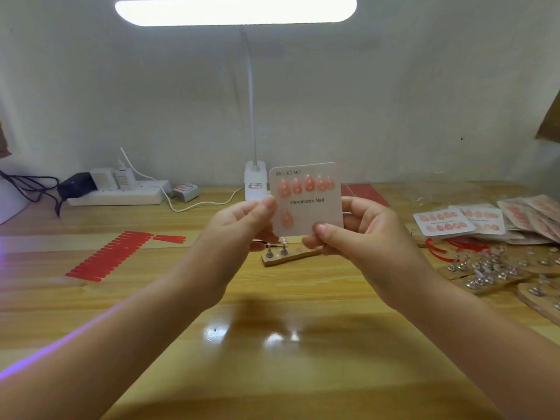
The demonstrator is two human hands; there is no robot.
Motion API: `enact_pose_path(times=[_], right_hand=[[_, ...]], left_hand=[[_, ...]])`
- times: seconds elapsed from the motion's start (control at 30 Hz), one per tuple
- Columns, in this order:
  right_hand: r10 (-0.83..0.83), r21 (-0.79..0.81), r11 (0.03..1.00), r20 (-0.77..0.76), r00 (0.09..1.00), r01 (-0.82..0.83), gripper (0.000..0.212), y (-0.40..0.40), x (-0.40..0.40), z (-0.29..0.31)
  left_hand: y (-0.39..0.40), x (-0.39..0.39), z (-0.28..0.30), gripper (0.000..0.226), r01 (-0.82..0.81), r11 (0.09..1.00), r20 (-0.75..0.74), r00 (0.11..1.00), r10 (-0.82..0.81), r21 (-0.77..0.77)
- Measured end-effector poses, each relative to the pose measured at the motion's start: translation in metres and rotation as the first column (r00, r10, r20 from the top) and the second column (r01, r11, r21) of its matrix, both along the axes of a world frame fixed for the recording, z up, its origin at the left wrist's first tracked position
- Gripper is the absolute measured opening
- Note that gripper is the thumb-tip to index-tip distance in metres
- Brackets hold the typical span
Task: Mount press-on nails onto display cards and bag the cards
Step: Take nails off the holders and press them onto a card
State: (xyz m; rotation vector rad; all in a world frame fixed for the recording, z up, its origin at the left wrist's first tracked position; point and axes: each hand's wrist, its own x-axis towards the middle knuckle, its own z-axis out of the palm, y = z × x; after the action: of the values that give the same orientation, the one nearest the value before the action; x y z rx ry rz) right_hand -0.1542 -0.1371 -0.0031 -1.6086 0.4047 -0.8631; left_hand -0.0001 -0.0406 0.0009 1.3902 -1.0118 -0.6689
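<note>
I hold a white display card (312, 212) printed "Handmade Nail" upright above the wooden table. Its top row carries several pink press-on nails (306, 184); one more pink nail (286, 218) sits at the lower left. My left hand (242, 225) pinches the card's left edge. My right hand (360, 231) grips its right edge and bottom corner, thumb on the front. Below the card a small wooden block (291, 257) bears metal nail stands (276, 252), one with a nail on it.
Filled and bagged cards (491, 221) pile up at the right, with several metal stands on wooden boards (491, 272) in front. Red adhesive tabs (112, 256) lie at the left. A lamp base (256, 184), power strip (118, 195), small bottle (123, 175) and cables line the back wall.
</note>
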Motion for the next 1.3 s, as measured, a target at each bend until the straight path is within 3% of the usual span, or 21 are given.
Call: enact_pose_path(times=[0.2, 0.37, 0.57, 0.67, 0.8, 0.87, 1.0, 1.07, 1.13, 1.3], right_hand=[[0.001, -0.06, 0.998, -0.013, 1.0, -0.001, 0.026, 0.002, 0.001, 0.0], [-0.014, -0.056, 0.998, -0.008, 1.0, 0.013, 0.023, 0.001, 0.002, -0.004], [-0.111, -0.042, 0.993, -0.066, 0.992, 0.108, 0.015, -0.007, 0.004, -0.01], [-0.145, -0.026, 0.989, -0.176, 0.974, 0.143, 0.015, -0.016, 0.001, -0.015], [-0.092, -0.021, 0.996, -0.416, 0.905, 0.091, 0.028, -0.027, -0.001, -0.017], [-0.088, -0.097, 0.994, -0.556, 0.826, 0.041, 0.033, -0.029, -0.002, -0.021], [-0.164, -0.311, 0.941, -0.758, 0.631, -0.129, 0.035, -0.028, -0.001, -0.032], [-0.275, -0.452, 0.873, -0.766, 0.581, -0.183, 0.042, -0.028, 0.001, -0.035], [-0.352, -0.538, 0.824, -0.731, 0.585, -0.177, 0.049, -0.027, 0.002, -0.036], [-0.391, -0.588, 0.787, -0.71, 0.586, -0.188, 0.045, -0.027, 0.003, -0.039]], left_hand=[[0.002, 0.0, -0.002, 0.005, -0.078, 0.989, 0.068, 0.994, 0.087, -0.124], [0.0, 0.004, -0.006, 0.013, -0.125, 0.977, 0.145, 0.978, 0.151, -0.175], [0.001, 0.007, -0.01, 0.023, -0.068, 0.985, 0.324, 0.939, 0.116, -0.157], [0.002, 0.012, -0.011, 0.033, -0.152, 0.988, 0.553, 0.821, 0.144, -0.032], [0.002, 0.011, -0.013, 0.048, -0.263, 0.946, 0.799, 0.601, 0.008, 0.189], [0.001, 0.011, -0.016, 0.051, -0.325, 0.902, 0.854, 0.514, -0.085, 0.285], [-0.003, 0.012, -0.029, 0.054, -0.354, 0.843, 0.864, 0.451, -0.225, 0.405], [-0.004, 0.008, -0.036, 0.054, -0.362, 0.834, 0.866, 0.437, -0.242, 0.416], [-0.005, 0.007, -0.043, 0.054, -0.38, 0.837, 0.884, 0.407, -0.232, 0.395], [-0.007, 0.006, -0.05, 0.061, -0.423, 0.856, 0.944, 0.269, -0.194, 0.296]])
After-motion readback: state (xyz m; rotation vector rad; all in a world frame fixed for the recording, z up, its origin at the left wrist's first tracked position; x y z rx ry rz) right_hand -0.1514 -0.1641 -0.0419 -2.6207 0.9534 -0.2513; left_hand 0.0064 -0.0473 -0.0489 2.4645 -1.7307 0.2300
